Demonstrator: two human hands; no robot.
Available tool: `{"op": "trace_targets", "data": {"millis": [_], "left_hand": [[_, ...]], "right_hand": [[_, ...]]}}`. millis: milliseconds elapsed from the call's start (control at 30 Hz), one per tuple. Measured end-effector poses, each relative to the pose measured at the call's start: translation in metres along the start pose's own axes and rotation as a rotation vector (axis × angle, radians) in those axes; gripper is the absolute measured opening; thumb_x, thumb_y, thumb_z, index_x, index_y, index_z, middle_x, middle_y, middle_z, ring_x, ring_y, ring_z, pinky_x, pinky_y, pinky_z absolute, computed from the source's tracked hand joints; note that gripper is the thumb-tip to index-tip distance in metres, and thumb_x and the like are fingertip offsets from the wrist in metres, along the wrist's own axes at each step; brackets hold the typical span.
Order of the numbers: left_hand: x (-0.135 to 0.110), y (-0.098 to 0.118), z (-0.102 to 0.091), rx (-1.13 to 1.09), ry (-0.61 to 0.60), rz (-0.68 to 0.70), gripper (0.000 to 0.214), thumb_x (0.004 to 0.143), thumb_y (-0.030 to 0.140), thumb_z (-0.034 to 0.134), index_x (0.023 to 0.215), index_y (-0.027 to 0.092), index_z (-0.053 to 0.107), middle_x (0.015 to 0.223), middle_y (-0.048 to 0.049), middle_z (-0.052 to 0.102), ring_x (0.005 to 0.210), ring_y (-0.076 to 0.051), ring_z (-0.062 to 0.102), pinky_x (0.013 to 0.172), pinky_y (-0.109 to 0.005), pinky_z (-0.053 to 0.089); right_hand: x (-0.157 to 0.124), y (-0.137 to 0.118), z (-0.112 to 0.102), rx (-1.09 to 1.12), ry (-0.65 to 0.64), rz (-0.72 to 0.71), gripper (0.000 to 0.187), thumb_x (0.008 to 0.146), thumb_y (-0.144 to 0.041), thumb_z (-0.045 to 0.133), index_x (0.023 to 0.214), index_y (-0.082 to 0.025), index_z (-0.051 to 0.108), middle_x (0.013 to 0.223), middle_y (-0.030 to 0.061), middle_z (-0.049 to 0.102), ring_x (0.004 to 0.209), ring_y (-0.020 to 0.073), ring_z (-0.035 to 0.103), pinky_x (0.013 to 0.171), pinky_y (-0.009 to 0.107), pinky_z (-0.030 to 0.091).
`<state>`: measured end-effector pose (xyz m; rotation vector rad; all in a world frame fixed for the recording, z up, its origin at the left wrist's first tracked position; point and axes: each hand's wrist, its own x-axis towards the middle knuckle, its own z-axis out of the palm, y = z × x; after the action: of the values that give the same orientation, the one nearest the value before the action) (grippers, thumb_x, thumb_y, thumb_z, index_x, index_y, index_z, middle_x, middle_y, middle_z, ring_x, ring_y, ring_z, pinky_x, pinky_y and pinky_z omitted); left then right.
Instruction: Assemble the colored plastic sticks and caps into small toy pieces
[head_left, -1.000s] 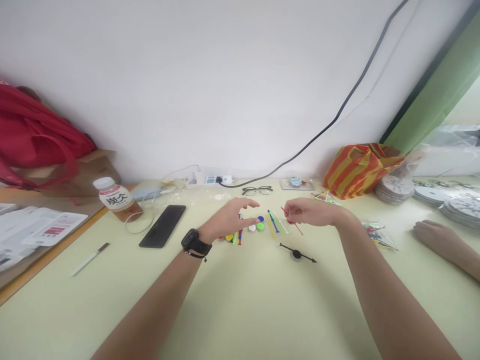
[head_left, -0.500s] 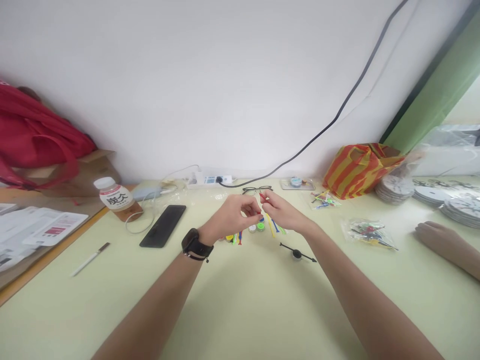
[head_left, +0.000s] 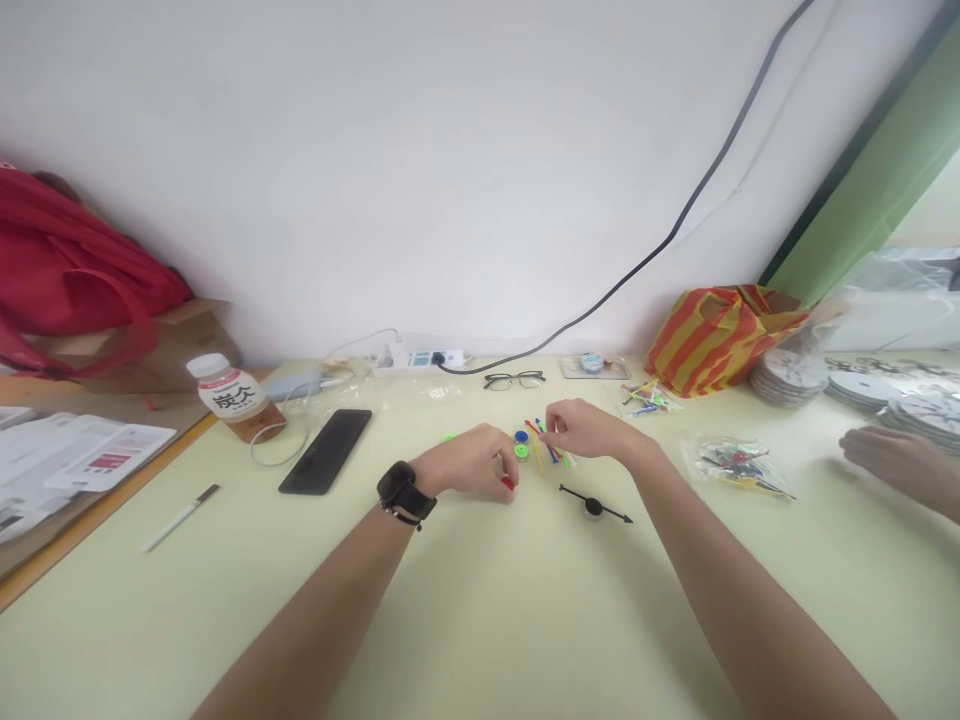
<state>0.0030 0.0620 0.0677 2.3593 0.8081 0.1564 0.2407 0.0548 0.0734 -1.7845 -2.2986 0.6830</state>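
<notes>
A small red round piece [head_left: 508, 484] is pinched between the fingertips of my left hand [head_left: 476, 462], low over the table. My right hand [head_left: 589, 428] has its fingers drawn together at a bunch of thin plastic arrows [head_left: 555, 455] in several colours. A red arrow [head_left: 531, 427] shows right beside those fingertips; whether they grip it is hidden. Between my hands sit a blue round piece [head_left: 521, 437] and a green round piece [head_left: 521, 452]. Nearer me lies a black double-ended pointer with a round hub [head_left: 592, 508]. Another green piece [head_left: 448, 437] is partly covered by my left hand.
Glasses [head_left: 514, 380] and a power strip [head_left: 420, 362] lie along the wall. A phone [head_left: 326, 452], a drink bottle [head_left: 236, 397] and a pen [head_left: 180, 518] are on the left. Bagged parts [head_left: 739, 468], stacked discs [head_left: 787, 380] and another person's hand [head_left: 885, 457] are on the right.
My hands have moved apart. The left came down nearer me with the red piece; the right went right and down to the arrows. The other person's hand shifted slightly.
</notes>
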Motion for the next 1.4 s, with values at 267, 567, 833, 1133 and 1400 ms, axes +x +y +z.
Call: {"op": "trace_targets", "data": {"millis": [267, 567, 833, 1133, 1400], "left_hand": [[-0.001, -0.013, -0.005, -0.004, 0.086, -0.070, 0.027, 0.068, 0.030, 0.081, 0.092, 0.021, 0.077, 0.076, 0.0021, 0.060, 0.059, -0.012, 0.055, 0.054, -0.024, 0.038], [-0.004, 0.009, -0.015, -0.053, 0.301, 0.031, 0.026, 0.084, 0.044, 0.073, 0.099, 0.022, 0.075, 0.080, -0.0013, 0.069, 0.071, -0.016, 0.064, 0.061, -0.025, 0.047], [0.001, 0.031, -0.011, -0.272, 0.436, 0.198, 0.021, 0.094, 0.031, 0.065, 0.109, 0.020, 0.072, 0.110, -0.0059, 0.074, 0.095, -0.017, 0.071, 0.093, -0.031, 0.057], [0.000, 0.027, -0.002, -0.155, 0.298, 0.096, 0.015, 0.087, 0.030, 0.070, 0.080, 0.018, 0.065, 0.078, -0.0009, 0.072, 0.073, -0.015, 0.067, 0.070, -0.027, 0.052], [0.007, 0.015, 0.016, 0.085, 0.071, 0.081, 0.008, 0.076, 0.025, 0.080, 0.083, 0.025, 0.078, 0.093, -0.0013, 0.074, 0.095, -0.022, 0.062, 0.077, -0.031, 0.046]], "right_hand": [[-0.017, 0.002, -0.019, -0.053, -0.691, 0.170, 0.032, 0.052, -0.032, 0.089, 0.075, -0.021, 0.069, 0.073, 0.0026, 0.071, 0.075, 0.0215, 0.064, 0.060, 0.027, 0.041], [-0.017, -0.006, -0.025, 0.311, -0.407, -0.131, 0.012, 0.074, -0.027, 0.070, 0.077, -0.021, 0.060, 0.076, 0.0013, 0.070, 0.068, 0.0171, 0.061, 0.061, 0.028, 0.044], [-0.010, -0.023, -0.015, 0.760, -0.058, -0.262, 0.011, 0.083, -0.026, 0.059, 0.094, -0.021, 0.057, 0.083, 0.0019, 0.065, 0.074, 0.0159, 0.057, 0.069, 0.027, 0.046], [0.003, -0.011, -0.003, 0.301, 0.105, -0.053, 0.019, 0.092, -0.021, 0.039, 0.096, -0.021, 0.058, 0.093, 0.0033, 0.062, 0.086, 0.0184, 0.057, 0.072, 0.026, 0.044], [0.021, 0.040, 0.020, 0.049, 0.119, 0.212, 0.017, 0.091, -0.027, 0.058, 0.105, -0.018, 0.062, 0.102, 0.0119, 0.071, 0.085, 0.0220, 0.064, 0.069, 0.028, 0.041]]}}
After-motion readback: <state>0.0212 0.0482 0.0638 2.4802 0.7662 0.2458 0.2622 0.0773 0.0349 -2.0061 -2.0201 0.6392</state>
